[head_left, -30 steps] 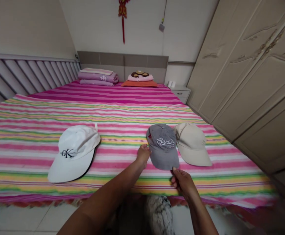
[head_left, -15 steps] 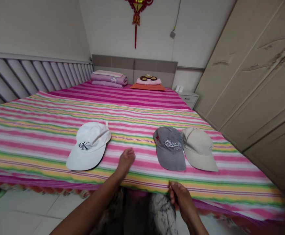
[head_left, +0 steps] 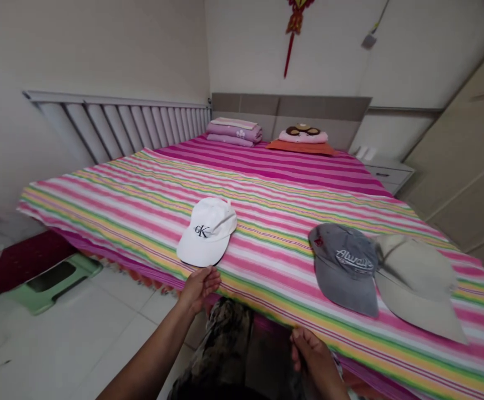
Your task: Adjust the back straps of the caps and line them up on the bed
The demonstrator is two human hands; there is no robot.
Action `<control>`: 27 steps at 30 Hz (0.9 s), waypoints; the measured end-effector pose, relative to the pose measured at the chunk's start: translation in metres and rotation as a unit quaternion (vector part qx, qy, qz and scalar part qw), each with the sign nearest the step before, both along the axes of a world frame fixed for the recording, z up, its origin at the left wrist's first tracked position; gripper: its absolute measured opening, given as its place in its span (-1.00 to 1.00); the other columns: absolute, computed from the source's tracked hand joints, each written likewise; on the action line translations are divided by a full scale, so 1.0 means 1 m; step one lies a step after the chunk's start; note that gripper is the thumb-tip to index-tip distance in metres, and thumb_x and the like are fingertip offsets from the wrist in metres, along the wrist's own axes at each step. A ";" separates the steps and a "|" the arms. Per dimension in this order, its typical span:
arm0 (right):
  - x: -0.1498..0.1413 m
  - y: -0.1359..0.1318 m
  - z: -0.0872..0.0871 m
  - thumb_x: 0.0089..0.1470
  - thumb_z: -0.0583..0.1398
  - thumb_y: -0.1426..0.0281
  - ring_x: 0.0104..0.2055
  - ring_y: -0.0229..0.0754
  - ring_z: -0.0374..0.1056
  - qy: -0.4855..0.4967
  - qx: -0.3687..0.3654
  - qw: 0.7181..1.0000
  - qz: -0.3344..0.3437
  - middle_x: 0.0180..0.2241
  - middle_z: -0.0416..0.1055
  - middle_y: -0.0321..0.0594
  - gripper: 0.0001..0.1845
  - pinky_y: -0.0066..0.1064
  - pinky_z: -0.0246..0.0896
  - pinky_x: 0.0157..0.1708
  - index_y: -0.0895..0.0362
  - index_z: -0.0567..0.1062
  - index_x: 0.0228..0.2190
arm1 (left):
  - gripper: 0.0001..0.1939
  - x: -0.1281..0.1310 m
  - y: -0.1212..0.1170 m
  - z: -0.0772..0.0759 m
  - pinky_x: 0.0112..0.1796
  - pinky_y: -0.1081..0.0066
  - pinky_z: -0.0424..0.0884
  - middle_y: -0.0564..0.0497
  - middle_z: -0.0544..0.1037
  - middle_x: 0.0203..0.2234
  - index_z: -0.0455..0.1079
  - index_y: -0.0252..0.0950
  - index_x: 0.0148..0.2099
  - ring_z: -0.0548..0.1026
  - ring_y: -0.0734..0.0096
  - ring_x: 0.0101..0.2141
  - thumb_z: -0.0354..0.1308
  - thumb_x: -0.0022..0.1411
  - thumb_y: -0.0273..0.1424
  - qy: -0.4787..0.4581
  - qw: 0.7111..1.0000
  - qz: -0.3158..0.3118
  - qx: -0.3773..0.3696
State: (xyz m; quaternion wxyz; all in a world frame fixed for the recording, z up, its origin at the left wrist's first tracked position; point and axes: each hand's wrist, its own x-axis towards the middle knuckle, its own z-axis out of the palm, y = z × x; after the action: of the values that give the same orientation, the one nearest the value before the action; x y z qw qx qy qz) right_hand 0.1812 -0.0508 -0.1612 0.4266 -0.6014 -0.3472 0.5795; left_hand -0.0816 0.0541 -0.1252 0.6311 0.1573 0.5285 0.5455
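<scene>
White cap (head_left: 207,231): likely light, soft-crowned, stiffer brim (head_left: 198,253) — best held there. Left hand (head_left: 199,287) by brim, right hand (head_left: 311,353) near bed (head_left: 267,266) edge; fingers curled — either's grip unclear.

On the bed (head_left: 275,244), the left cap (head_left: 208,230) lies by the near edge, well apart from the middle cap (head_left: 346,272), which touches the right cap (head_left: 419,283). The left hand (head_left: 200,286) is just before the left cap, the right hand (head_left: 311,353) at the near edge farther right. Before the headboard (head_left: 258,108), quilts (head_left: 233,133) lie left of a pillow (head_left: 300,146). A stool (head_left: 84,266) stands before the near left corner.
</scene>
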 end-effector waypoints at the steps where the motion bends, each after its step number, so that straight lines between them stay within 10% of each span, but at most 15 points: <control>1: -0.003 -0.001 0.000 -0.23 0.19 0.05 -0.77 -0.39 0.07 -0.008 -0.002 1.000 0.001 -0.79 0.23 -0.41 -0.61 -0.53 -0.14 -0.70 0.14 0.31 -0.63 | -0.90 -0.003 -0.001 -0.001 -0.58 0.52 0.41 -0.07 0.51 -0.61 0.38 -0.44 -0.40 0.49 0.44 -0.60 0.12 0.09 -0.47 0.002 1.000 0.018 0.000; 11: -0.014 -0.007 -0.003 -0.28 0.18 0.03 -0.78 -0.40 0.07 -0.036 -0.046 0.998 0.022 -0.80 0.22 -0.41 -0.60 -0.57 -0.22 -0.75 0.12 0.29 -0.64 | -0.89 -0.022 -0.001 0.002 -0.59 0.58 0.41 0.05 0.47 -0.66 0.31 -0.39 -0.49 0.44 0.56 -0.66 0.18 0.03 -0.50 0.028 0.980 0.194 0.023; 27: -0.018 -0.012 -0.032 -0.30 0.13 -0.05 -0.80 -0.42 0.03 -0.026 -0.055 0.997 0.038 -0.80 0.21 -0.43 -0.53 -0.56 -0.30 -0.76 0.12 0.24 -0.63 | -0.94 -0.021 -0.005 0.001 -0.57 0.57 0.43 0.05 0.47 -0.66 0.33 -0.41 -0.46 0.46 0.55 -0.64 0.14 0.05 -0.56 0.005 0.980 0.198 0.015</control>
State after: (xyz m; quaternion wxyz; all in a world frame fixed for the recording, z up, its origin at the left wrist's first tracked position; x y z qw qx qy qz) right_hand 0.1629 -0.0623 -0.1934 0.3616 -0.6250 -0.3485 0.5976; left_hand -0.1025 0.0494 -0.1241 0.5059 0.0614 0.5439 0.6667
